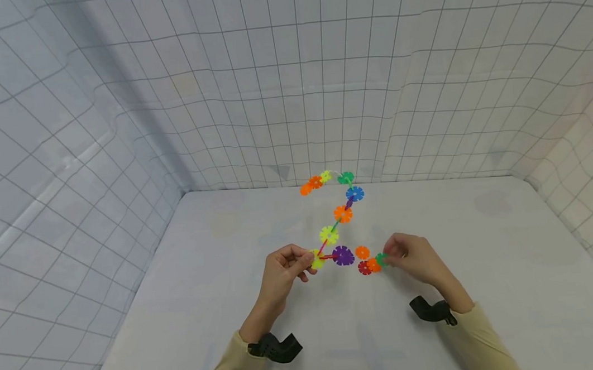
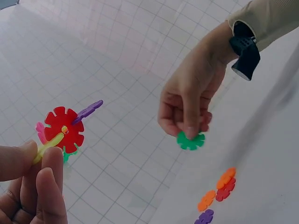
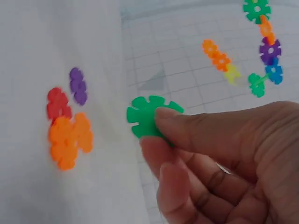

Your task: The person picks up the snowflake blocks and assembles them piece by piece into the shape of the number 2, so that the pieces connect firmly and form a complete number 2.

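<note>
My left hand [image 1: 281,275] pinches a yellow notched plastic disc [image 2: 48,147] between thumb and fingers. That disc slots into a red disc [image 2: 64,130], with a purple disc [image 2: 88,111] on its other side. From the left hand a chain of linked discs in several colours runs up and away, through an orange disc [image 1: 343,214] and a blue disc [image 1: 355,193], then curves left to an orange end [image 1: 305,189]. To the right, my right hand [image 1: 415,257] holds a single green disc [image 3: 149,116] by its edge, between thumb and fingertips, apart from the chain.
Loose discs lie on the white table [image 1: 222,300] below the hands: a red disc [image 3: 58,103], an orange disc [image 3: 63,142] overlapping it, another orange disc [image 3: 84,132] and a purple disc [image 3: 78,86]. A grid-patterned sheet [image 1: 292,96] stands behind and at both sides.
</note>
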Motion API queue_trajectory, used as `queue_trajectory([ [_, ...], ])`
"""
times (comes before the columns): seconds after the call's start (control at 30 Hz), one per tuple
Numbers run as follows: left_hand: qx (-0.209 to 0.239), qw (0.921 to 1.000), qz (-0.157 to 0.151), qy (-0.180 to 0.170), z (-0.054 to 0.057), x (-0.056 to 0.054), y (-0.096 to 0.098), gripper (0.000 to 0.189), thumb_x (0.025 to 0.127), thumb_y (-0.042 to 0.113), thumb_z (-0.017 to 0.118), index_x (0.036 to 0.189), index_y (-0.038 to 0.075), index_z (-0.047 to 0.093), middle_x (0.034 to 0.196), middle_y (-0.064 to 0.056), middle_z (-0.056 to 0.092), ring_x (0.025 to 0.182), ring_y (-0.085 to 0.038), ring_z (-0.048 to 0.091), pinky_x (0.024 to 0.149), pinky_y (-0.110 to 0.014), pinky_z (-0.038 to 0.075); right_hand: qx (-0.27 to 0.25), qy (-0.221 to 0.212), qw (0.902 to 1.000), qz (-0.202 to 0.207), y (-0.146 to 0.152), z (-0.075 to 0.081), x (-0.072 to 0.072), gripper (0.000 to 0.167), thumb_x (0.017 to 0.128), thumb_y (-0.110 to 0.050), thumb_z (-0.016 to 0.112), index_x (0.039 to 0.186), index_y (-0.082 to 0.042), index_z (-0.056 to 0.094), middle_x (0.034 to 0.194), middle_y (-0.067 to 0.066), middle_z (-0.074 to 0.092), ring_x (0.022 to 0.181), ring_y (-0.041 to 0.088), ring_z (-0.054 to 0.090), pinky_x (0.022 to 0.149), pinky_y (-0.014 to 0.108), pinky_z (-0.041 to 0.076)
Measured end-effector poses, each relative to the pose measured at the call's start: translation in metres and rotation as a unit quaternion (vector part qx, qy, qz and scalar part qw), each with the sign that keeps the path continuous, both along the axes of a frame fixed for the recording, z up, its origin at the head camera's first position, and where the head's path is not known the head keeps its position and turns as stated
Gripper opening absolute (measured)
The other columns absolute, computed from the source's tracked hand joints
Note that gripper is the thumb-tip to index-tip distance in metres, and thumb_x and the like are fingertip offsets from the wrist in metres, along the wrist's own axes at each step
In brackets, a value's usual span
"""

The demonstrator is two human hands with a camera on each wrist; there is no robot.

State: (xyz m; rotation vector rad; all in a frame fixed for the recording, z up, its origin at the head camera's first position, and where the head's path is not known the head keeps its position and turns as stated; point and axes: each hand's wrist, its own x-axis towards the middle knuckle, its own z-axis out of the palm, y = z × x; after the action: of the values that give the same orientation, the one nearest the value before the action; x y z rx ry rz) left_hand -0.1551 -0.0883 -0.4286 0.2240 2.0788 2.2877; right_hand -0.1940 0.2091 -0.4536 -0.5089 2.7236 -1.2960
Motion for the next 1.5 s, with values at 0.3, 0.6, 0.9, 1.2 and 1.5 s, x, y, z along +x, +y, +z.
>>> queue_trajectory([
  [0.3,0.015,0.9997,-0.009,-0.018,-0.002,-0.001,0.000,0.021,0.090,0.010,0.065,0.090,-0.011,0.061,0.073,-0.010,0.066,0.063,-0.020,0.064,0.053,-0.023,0.050,-0.226,-0.055,0.9714,0.050,-0.009,0.034,0.019,0.019,0.086,-0.006,0.070,0.098,0.003,0.058,0.081,0.018,0.065,0.069,0.027,0.065,0.066,0.037,0.055],
  [0.6,0.030,0.9990,-0.028,-0.016,-0.002,0.001,0.000,0.024,0.090,0.010,0.064,0.091,-0.013,0.061,0.075,-0.010,0.066,0.063,-0.017,0.063,0.054,-0.024,0.050,-0.263,-0.032,0.9603,0.087,-0.021,0.046,0.031,0.017,0.083,0.000,0.071,0.097,0.001,0.061,0.081,0.015,0.066,0.071,0.025,0.066,0.066,0.037,0.055],
  [0.9,0.029,0.9984,-0.045,-0.019,0.000,0.000,0.001,0.023,0.092,0.011,0.063,0.092,-0.012,0.061,0.076,-0.009,0.066,0.063,-0.015,0.063,0.054,-0.024,0.051,-0.246,0.035,0.9656,0.077,-0.025,0.044,0.032,0.014,0.081,0.002,0.072,0.091,-0.006,0.066,0.087,0.009,0.066,0.076,0.025,0.064,0.069,0.032,0.055],
  [1.2,0.035,0.9975,-0.058,-0.021,-0.001,0.002,0.003,0.025,0.091,0.010,0.063,0.093,-0.014,0.060,0.076,-0.008,0.066,0.062,-0.015,0.064,0.055,-0.024,0.051,-0.230,0.086,0.9635,0.106,-0.027,0.042,0.031,0.019,0.079,0.005,0.073,0.086,-0.012,0.069,0.084,0.004,0.066,0.075,0.019,0.062,0.070,0.033,0.055],
  [1.5,0.042,0.9965,-0.068,-0.023,0.001,0.003,0.002,0.023,0.091,0.008,0.063,0.093,-0.015,0.059,0.075,-0.010,0.065,0.062,-0.017,0.066,0.066,-0.032,0.056,-0.255,0.117,0.9518,0.123,-0.034,0.043,0.037,0.021,0.076,0.016,0.070,0.079,-0.004,0.067,0.077,0.009,0.063,0.072,0.018,0.062,0.065,0.027,0.054],
])
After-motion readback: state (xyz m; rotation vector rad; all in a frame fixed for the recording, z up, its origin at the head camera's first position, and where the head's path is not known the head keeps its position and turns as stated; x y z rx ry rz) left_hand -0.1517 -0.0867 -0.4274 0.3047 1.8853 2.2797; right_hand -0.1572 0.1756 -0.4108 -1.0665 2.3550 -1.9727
